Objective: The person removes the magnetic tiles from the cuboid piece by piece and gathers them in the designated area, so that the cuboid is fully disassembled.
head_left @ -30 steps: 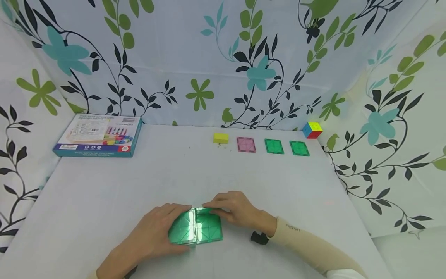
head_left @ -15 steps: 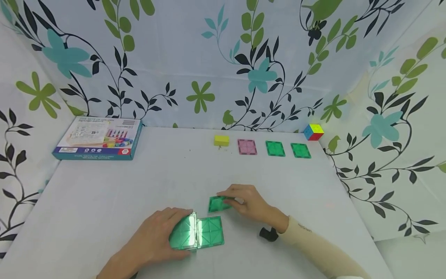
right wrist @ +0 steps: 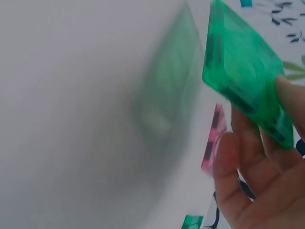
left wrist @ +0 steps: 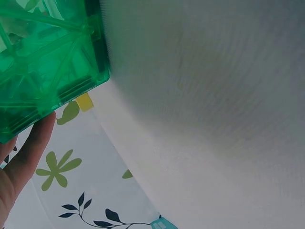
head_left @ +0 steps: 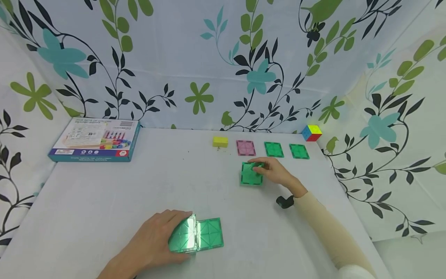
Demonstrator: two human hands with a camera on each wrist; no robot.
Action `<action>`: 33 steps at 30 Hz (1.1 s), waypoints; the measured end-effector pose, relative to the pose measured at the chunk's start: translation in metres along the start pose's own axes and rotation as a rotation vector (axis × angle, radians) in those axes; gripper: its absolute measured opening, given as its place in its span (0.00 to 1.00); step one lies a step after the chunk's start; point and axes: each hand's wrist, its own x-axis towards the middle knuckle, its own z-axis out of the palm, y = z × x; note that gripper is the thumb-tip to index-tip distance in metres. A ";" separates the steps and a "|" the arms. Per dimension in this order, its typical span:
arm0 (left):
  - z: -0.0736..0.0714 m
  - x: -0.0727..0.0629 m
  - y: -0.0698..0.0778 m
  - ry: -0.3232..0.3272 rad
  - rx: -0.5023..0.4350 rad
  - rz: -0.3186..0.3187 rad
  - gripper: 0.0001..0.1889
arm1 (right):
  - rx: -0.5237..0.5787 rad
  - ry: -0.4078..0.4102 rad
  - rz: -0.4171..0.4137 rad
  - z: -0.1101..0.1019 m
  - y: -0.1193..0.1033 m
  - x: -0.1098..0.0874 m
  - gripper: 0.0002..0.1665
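My left hand (head_left: 155,238) grips green translucent magnetic tiles (head_left: 184,237) between thumb and fingers, low on the table. A second green tile face (head_left: 210,233) adjoins them on the right, with a narrow seam between. In the left wrist view a corner of the green tiles (left wrist: 52,62) is close to the camera, fingertips against its edge. Farther back, my right hand (head_left: 276,173) pinches a single green square magnetic tile (head_left: 248,174). The right wrist view shows that tile (right wrist: 243,67) raised off the table, its shadow below, thumb on one face and fingers on the other.
Along the back lie a yellow block (head_left: 220,142), a pink square tile (head_left: 245,148) and two green square tiles (head_left: 273,149). A colourful puzzle cube (head_left: 312,133) is at the back right corner. A flat box (head_left: 95,139) lies at the back left.
My right hand has lifted the single green tile away from the tiles by my left hand and carried it back and to the right. My left hand has stayed in place.
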 end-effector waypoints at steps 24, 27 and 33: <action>0.000 0.000 0.000 0.011 -0.001 0.014 0.46 | -0.258 -0.124 0.033 -0.002 0.022 0.023 0.19; -0.001 0.000 0.000 -0.002 -0.004 0.008 0.46 | -0.303 -0.117 0.036 0.000 0.021 0.022 0.20; -0.001 0.000 0.000 0.006 0.000 0.013 0.47 | -0.378 -0.107 0.059 0.003 0.016 0.019 0.24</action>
